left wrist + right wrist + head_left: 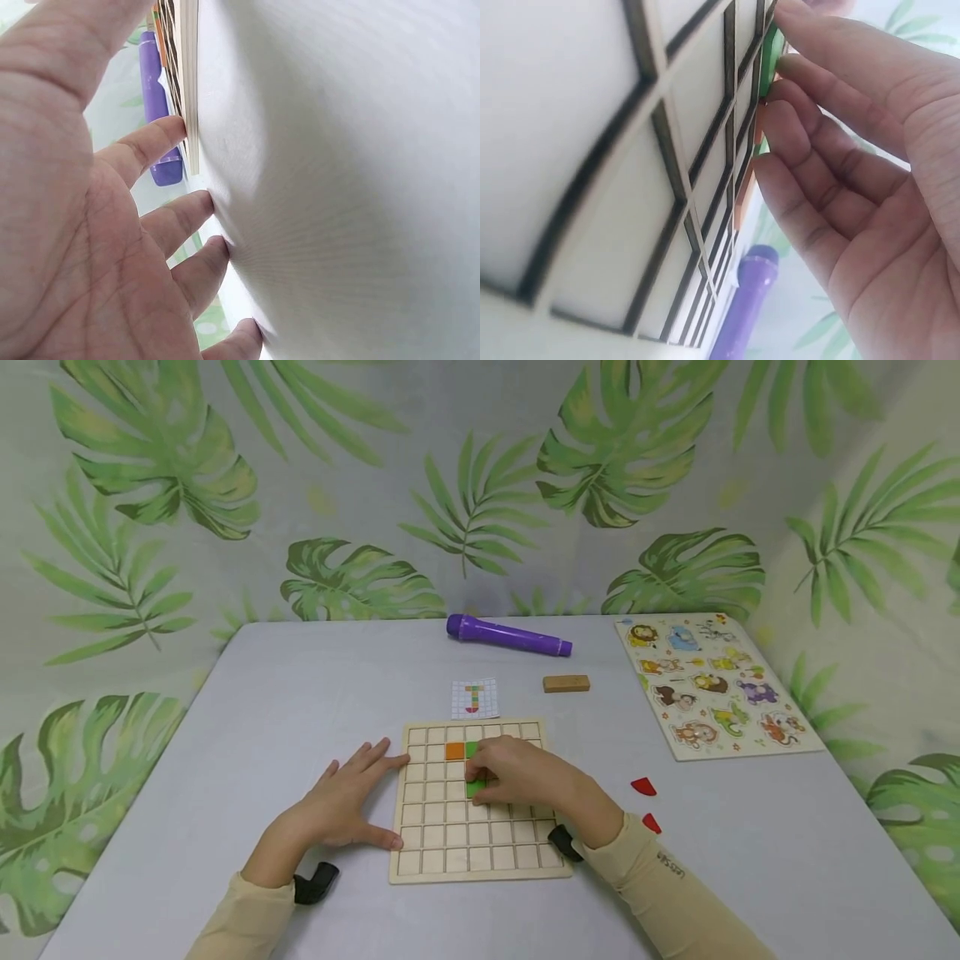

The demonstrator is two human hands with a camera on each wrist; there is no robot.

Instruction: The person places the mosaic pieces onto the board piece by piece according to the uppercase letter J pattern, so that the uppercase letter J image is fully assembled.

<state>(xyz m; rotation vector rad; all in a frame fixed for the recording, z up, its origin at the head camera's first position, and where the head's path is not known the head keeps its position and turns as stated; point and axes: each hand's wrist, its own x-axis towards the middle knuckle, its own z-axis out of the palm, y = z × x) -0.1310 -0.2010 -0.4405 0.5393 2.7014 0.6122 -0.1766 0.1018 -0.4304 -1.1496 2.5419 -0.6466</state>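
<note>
A wooden grid board (435, 862) lies flat on the table. On it sit an orange square tile (455, 751) and a green tile (471, 749) beside it. My right hand (517, 772) is over the board's middle, pinching another green square tile (770, 64) between thumb and finger at the grid. An orange tile (744, 196) shows past its fingertips in the right wrist view; the hand partly hides the row of tiles. My left hand (341, 802) lies spread at the board's left side, thumb and index fingertip touching its edge.
Behind the board is a small pattern card (476, 698) showing a coloured figure. Further back lie a purple microphone (513, 637) and a wooden block (566, 683). To the right are two red pieces (643, 787) and an animal puzzle board (712, 685).
</note>
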